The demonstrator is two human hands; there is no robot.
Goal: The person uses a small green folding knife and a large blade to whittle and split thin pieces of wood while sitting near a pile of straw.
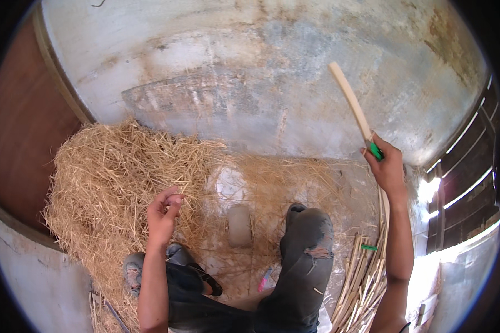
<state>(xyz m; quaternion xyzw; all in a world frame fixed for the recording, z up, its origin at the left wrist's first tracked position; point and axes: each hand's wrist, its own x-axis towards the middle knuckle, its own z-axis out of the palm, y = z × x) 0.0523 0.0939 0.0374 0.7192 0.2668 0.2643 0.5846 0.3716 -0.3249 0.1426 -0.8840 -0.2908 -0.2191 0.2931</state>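
My right hand [386,164] is raised at the right, in front of the wall, with its fingers wrapped round the lower end of a pale, flat-looking wooden stick [350,97]. The stick slants up and to the left. A bright green piece [376,151] shows at the grip; whether it is fixed to the stick or held alongside it, I cannot tell. My left hand [164,213] is above the near right side of a large straw heap [116,177]. Its fingers are curled toward the thumb, and what they hold, if anything, is too small to make out.
A grey, rounded block [239,226] lies on the straw-strewn floor between my legs. Thin sticks [353,277], with a green piece among them, lie in a bundle at the lower right. A pink object [265,281] is near my knee. A stained wall [233,83] stands ahead.
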